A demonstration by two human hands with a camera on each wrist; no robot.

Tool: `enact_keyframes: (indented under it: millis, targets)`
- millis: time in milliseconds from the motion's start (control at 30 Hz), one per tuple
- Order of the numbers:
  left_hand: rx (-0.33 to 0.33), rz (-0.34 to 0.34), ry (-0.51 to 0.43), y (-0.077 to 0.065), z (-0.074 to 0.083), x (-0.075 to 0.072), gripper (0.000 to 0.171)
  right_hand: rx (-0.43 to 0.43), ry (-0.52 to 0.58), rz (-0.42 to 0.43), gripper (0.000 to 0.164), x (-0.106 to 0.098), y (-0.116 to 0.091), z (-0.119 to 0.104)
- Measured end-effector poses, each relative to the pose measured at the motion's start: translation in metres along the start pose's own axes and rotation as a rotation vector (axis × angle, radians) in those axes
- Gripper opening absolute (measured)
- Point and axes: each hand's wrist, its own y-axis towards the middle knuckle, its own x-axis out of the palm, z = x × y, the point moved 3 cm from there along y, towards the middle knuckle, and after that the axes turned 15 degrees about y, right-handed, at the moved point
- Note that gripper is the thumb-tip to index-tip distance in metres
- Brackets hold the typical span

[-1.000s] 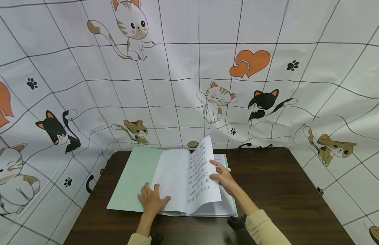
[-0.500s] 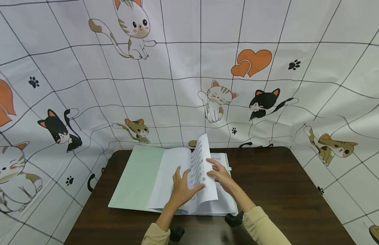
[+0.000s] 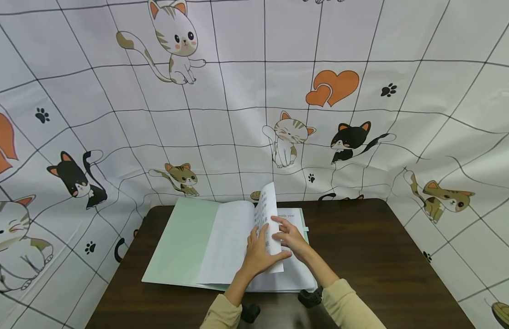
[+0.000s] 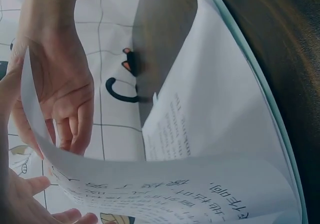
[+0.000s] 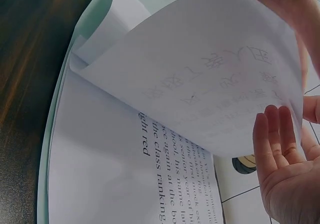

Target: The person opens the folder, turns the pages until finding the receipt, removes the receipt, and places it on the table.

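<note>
An open book or folder has a pale green cover (image 3: 184,242) and white pages, one lifted sheet (image 4: 170,184) standing curved upright with printed Chinese characters. Beside the sheet's left face is my left hand (image 3: 256,256), fingers spread and thumb stretched across the sheet's front edge. My right hand (image 3: 293,237) is at the opposite face. In the right wrist view, the extended fingers of my right hand (image 5: 290,169) lie against the back of the sheet; its thumb is not clear. Under the sheet, a page with English print (image 5: 165,164) shows.
The book lies on a dark brown wooden table (image 3: 353,256). Behind it hangs a white gridded cloth (image 3: 238,91) with cartoon cats and hearts. A small tab (image 3: 306,229) sticks out on the book's right side. Black wrist devices (image 3: 310,298) sit by the sleeves.
My left hand has left the left page and moved right, up to the lifted sheet. The sheet has swung slightly left, along with my right hand, uncovering more English print.
</note>
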Motion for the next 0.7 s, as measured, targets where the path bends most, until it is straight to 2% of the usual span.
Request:
enact_keyframes:
  millis: [300,533,700]
  targets:
    - [0.021,-0.032,-0.011,0.0034,0.0008,-0.0045,0.103,0.001,-0.01,-0.027,0.064,0.002,0.0004,-0.0001]
    - [0.061,-0.009,-0.006,0.0055,0.0019,-0.0052,0.089,-0.001,0.013,-0.026,0.066,0.0044,0.0007,0.0004]
    - [0.052,-0.003,-0.003,0.0085,0.0014,-0.0077,0.082,-0.017,0.034,-0.039,0.067,0.0038,-0.0011,-0.0014]
